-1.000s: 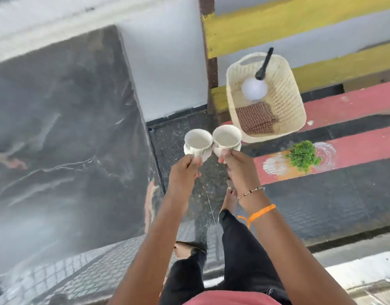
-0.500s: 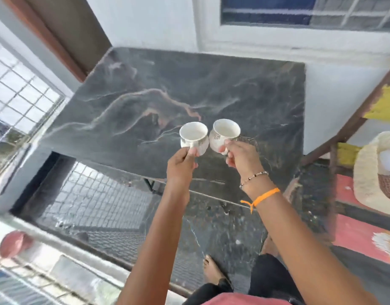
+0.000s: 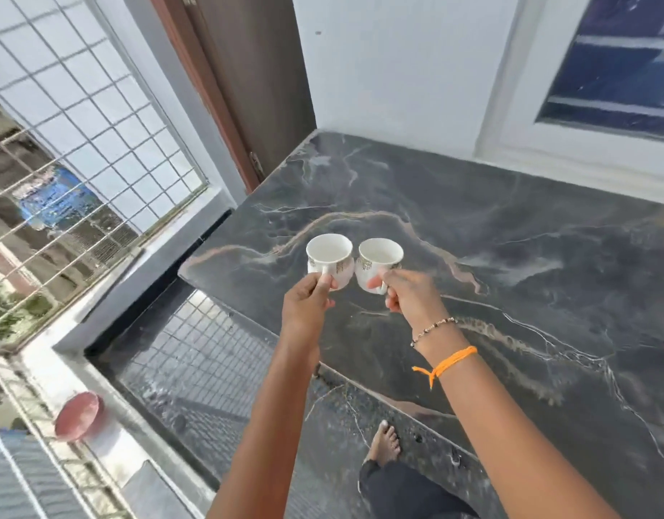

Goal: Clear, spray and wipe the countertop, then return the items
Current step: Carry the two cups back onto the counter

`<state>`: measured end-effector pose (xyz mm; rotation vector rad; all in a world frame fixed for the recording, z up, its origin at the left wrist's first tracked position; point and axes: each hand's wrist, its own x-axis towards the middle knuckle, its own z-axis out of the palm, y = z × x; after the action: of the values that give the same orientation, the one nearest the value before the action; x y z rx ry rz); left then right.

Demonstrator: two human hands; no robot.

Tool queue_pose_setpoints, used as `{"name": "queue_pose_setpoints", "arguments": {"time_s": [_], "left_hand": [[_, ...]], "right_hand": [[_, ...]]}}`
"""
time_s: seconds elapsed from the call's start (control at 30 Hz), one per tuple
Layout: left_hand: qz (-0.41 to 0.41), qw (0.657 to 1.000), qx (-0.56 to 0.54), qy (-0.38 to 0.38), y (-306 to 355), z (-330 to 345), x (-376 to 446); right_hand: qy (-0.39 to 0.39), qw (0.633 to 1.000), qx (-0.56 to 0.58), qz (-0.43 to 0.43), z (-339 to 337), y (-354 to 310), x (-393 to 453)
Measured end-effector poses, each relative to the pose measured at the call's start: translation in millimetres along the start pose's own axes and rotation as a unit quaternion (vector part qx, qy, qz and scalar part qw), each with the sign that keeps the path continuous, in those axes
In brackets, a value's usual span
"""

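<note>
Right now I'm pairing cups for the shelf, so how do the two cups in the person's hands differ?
The left cup is held by the left hand and lies nearer the countertop's left edge; the right cup is held by the right hand.
The left cup's handle shows above the thumb; the right cup's handle is mostly hidden by fingers.
Both are white, empty, upright, with a gold motif, and sit side by side, nearly touching.

To my left I see a wire mesh grille (image 3: 60, 151) with a blurred blue shape (image 3: 47, 204) behind it. A brown door (image 3: 248, 69) stands beside the white wall (image 3: 397, 61). A dark-paned window (image 3: 618, 58) sits upper right, and a reddish round object (image 3: 77, 415) lies on the low ledge (image 3: 135, 455).
</note>
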<state>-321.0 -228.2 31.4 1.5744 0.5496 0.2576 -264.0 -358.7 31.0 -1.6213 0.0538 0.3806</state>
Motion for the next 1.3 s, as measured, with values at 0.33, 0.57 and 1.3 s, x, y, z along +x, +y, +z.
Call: {"name": "queue_pose_setpoints", "arguments": {"time_s": [0.33, 0.57, 1.3], "left_hand": [[0.003, 0.998, 0.010, -0.055, 28, -17, 159], [-0.016, 0.994, 0.013, -0.106, 12, -25, 276], [-0.061, 0.957, 0.069, -0.276, -22, -36, 538]], "right_hand": [[0.016, 1.000, -0.024, -0.007, 68, -41, 140], [0.082, 0.995, -0.058, 0.005, 121, -38, 238], [0.269, 0.956, -0.098, 0.061, 220, -34, 440]]}}
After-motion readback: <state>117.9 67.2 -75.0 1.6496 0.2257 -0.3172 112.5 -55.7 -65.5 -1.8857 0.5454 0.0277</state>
